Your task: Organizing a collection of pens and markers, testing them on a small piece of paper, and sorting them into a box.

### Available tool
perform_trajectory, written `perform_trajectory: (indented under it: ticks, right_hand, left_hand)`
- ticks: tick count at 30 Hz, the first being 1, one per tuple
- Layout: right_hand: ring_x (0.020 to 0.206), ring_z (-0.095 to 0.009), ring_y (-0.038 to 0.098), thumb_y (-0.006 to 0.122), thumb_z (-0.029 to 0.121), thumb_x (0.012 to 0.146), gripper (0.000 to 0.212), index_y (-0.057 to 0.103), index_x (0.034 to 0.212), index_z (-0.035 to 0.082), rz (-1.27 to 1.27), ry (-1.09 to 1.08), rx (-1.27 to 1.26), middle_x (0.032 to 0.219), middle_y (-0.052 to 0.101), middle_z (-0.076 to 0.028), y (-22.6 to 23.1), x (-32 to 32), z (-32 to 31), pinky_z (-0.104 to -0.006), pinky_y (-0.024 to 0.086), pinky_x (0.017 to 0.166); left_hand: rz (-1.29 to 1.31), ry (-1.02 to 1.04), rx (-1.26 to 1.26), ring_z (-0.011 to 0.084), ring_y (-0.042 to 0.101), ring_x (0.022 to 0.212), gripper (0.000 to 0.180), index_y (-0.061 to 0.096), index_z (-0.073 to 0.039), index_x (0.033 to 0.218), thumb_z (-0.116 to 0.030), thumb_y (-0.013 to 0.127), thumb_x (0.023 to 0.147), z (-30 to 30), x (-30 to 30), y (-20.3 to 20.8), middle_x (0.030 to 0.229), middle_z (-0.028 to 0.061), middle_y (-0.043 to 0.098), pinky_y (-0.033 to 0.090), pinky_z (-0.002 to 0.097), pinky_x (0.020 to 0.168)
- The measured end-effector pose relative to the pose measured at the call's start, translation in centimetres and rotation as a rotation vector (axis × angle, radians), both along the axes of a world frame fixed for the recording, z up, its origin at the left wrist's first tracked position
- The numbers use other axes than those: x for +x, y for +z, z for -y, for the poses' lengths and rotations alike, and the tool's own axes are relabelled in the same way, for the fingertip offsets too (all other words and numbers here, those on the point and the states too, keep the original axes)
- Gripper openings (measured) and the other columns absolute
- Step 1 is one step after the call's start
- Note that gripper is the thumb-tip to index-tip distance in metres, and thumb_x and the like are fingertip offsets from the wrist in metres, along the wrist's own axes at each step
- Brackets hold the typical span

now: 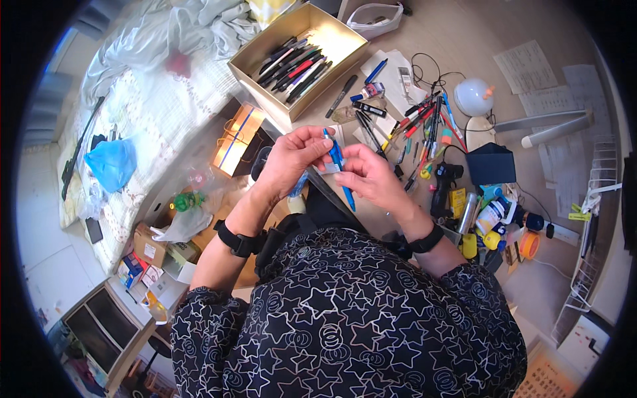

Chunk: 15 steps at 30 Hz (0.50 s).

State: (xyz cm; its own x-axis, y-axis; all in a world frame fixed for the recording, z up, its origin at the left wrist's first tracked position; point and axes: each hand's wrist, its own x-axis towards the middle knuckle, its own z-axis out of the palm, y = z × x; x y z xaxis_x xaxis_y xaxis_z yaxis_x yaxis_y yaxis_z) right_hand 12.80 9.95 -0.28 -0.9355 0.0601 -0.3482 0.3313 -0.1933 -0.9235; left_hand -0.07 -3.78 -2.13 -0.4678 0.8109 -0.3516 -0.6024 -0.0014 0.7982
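A bright blue pen [348, 194] is held between my two hands, tilted, above the near left edge of the desk. My left hand [293, 154] pinches it near its upper end with thumb and forefinger. Lower down, the thumb and fingers of my right hand [373, 178] close on the pen's middle. Just beyond my hands stands a gold open box [265, 101] with many pens [292, 69] lying in it. To the right of my hands, a loose heap of pens and markers [424, 123] spreads over the desk.
A grey marker [342, 96] lies beside the box. Farther right are a round white lamp [474, 97], a dark blue box [491, 164], and several bottles [490, 215]. A white wire rack [597, 199] borders the right side. The bed [159, 99] lies left.
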Motion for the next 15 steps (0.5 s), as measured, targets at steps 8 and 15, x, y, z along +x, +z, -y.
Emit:
perform_trajectory:
  ticks: [8,15]
  right_hand:
    - [0.070,-0.012,0.057,0.048,-0.001,0.078,0.063,0.020,0.135,0.004,-0.131,-0.046,-0.018,0.080,0.058,-0.009,0.5,-3.2,1.5,-0.0230,0.044,0.064]
    - [0.052,-0.007,0.046,0.051,0.013,0.084,0.058,0.023,0.135,0.007,-0.042,-0.060,-0.156,0.070,0.052,-0.005,-0.8,-4.1,1.8,-0.0190,0.036,0.045]
  left_hand:
    - [-0.128,0.141,-0.101,0.0063,0.052,0.066,0.028,0.056,0.000,0.111,-0.011,0.058,0.085,0.9,-0.2,0.7,0.082,0.0013,0.060,0.042,0.0194,0.061]
    - [-0.226,-0.078,-0.237,0.0055,0.049,0.063,0.027,0.059,-0.002,0.110,-0.018,0.053,0.089,1.9,-0.9,0.5,0.076,-0.0012,0.057,0.041,0.0188,0.060]
